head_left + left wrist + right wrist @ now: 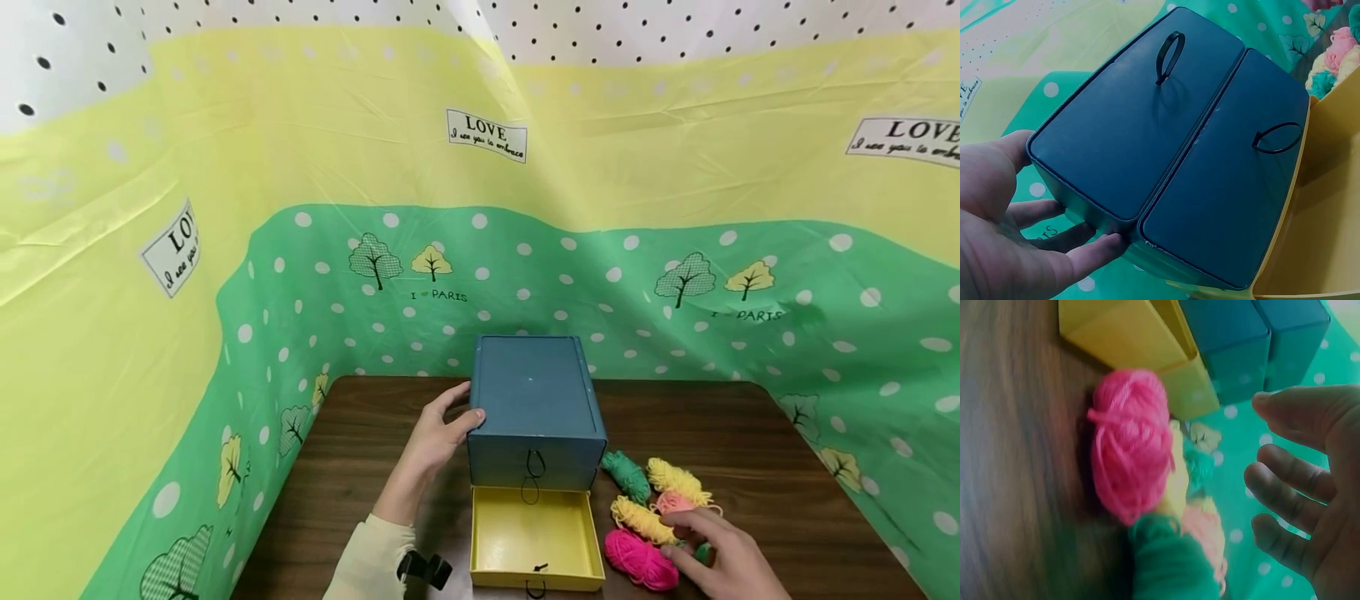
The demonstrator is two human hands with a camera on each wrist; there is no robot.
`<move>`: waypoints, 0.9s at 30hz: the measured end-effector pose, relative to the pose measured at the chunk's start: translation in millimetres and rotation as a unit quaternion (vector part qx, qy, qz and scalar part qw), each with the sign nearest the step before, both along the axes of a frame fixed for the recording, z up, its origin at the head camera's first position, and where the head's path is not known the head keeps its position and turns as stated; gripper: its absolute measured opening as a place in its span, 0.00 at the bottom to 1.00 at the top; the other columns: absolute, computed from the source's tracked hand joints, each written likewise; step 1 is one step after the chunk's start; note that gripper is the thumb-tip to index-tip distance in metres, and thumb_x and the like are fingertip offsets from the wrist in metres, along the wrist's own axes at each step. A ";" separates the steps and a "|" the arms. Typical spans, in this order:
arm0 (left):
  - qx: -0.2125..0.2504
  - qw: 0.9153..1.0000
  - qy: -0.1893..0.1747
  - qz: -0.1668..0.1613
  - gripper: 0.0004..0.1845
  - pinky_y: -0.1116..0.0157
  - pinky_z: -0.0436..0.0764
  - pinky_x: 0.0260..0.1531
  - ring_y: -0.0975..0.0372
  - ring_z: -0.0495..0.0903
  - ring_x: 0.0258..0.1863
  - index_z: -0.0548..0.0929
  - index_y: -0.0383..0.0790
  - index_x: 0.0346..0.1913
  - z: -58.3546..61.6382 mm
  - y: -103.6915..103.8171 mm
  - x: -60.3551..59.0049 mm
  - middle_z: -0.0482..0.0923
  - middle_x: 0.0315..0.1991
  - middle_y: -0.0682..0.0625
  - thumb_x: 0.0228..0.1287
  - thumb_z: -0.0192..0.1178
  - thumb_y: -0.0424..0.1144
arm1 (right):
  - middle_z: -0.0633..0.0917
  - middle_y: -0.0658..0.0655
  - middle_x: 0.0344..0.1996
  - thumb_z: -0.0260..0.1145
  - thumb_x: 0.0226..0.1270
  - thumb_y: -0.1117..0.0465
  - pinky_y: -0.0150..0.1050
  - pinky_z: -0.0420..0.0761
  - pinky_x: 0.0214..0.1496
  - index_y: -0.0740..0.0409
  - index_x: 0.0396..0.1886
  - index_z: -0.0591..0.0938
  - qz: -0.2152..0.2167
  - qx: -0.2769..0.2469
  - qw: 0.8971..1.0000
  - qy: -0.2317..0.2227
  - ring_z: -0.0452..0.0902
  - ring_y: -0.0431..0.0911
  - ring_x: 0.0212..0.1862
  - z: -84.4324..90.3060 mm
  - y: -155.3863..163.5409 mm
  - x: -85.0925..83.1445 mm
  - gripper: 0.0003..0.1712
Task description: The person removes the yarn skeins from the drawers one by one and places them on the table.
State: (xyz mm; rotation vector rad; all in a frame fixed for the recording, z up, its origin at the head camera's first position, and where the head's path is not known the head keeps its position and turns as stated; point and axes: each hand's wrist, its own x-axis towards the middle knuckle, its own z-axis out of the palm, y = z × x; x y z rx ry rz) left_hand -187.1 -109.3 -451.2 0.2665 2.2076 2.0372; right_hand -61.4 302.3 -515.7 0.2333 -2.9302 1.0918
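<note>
My left hand (438,429) rests against the left side of a blue drawer box (532,387), its thumb over the top edge. In the left wrist view the fingers (1100,250) lie fairly straight along the side. Below the blue fronts, a yellow drawer (482,533) stands pulled out. My right hand (723,554) hovers over several yarn skeins, fingers spread and slightly bent, holding nothing. Nearest it lie a magenta skein (637,558) and a yellow skein (641,518). A pink skein (673,502) lies behind, and a dark green skein (702,552) is partly hidden by the hand.
Another yellow skein (675,477) and a green skein (626,475) lie right of the box. Thin black loops (535,461) serve as pulls on the fronts. A dark wooden table (352,442) carries everything, with a patterned cloth (337,317) hanging behind and at both sides.
</note>
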 end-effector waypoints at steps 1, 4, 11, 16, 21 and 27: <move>-0.001 1.000 0.001 -0.001 0.34 0.45 0.76 0.61 0.50 0.78 0.61 0.68 0.46 0.77 -0.2 -0.1 -0.3 0.69 0.72 0.41 0.72 0.64 0.45 | 0.85 0.52 0.42 0.75 0.64 0.51 0.34 0.75 0.28 0.50 0.52 0.86 0.012 -0.004 1.000 0.015 0.74 0.29 0.33 0.7 -3.4 -0.1 0.18; -0.002 1.000 0.003 -0.004 0.34 0.45 0.76 0.62 0.51 0.78 0.60 0.67 0.46 0.78 -1.3 0.0 -1.2 0.68 0.72 0.41 0.73 0.64 0.46 | 0.85 0.49 0.40 0.75 0.65 0.53 0.33 0.76 0.28 0.49 0.50 0.86 0.050 -0.016 0.997 0.052 0.74 0.29 0.33 3.6 -14.0 -0.2 0.15; 0.000 1.000 -0.002 -0.002 0.34 0.45 0.75 0.63 0.51 0.78 0.61 0.68 0.49 0.77 -2.3 -0.1 -2.2 0.69 0.72 0.43 0.72 0.65 0.46 | 0.84 0.43 0.39 0.72 0.69 0.50 0.32 0.76 0.32 0.44 0.50 0.87 0.120 -0.027 0.992 0.030 0.73 0.29 0.35 13.4 -42.6 -0.4 0.13; 0.000 1.000 -0.003 -0.003 0.34 0.43 0.74 0.64 0.51 0.78 0.61 0.68 0.49 0.77 -2.3 -0.2 -3.7 0.68 0.72 0.43 0.72 0.65 0.46 | 0.80 0.37 0.33 0.70 0.71 0.56 0.30 0.72 0.26 0.44 0.50 0.86 0.191 -0.067 0.978 0.048 0.71 0.29 0.29 13.2 -57.8 -1.9 0.10; -0.002 1.000 -0.001 -0.003 0.34 0.43 0.74 0.64 0.52 0.78 0.61 0.68 0.49 0.77 -0.5 0.8 -4.2 0.68 0.72 0.42 0.72 0.65 0.47 | 0.81 0.37 0.36 0.69 0.71 0.60 0.31 0.75 0.26 0.44 0.52 0.85 0.243 -0.110 0.961 0.079 0.74 0.29 0.32 10.3 -70.4 0.0 0.12; -0.003 1.000 0.000 -0.001 0.34 0.44 0.75 0.62 0.52 0.79 0.60 0.68 0.48 0.77 -0.9 0.6 -2.1 0.68 0.72 0.42 0.72 0.64 0.46 | 0.83 0.41 0.36 0.69 0.70 0.66 0.30 0.77 0.27 0.44 0.54 0.84 0.289 -0.138 0.942 0.097 0.75 0.29 0.32 3.6 -81.7 2.1 0.17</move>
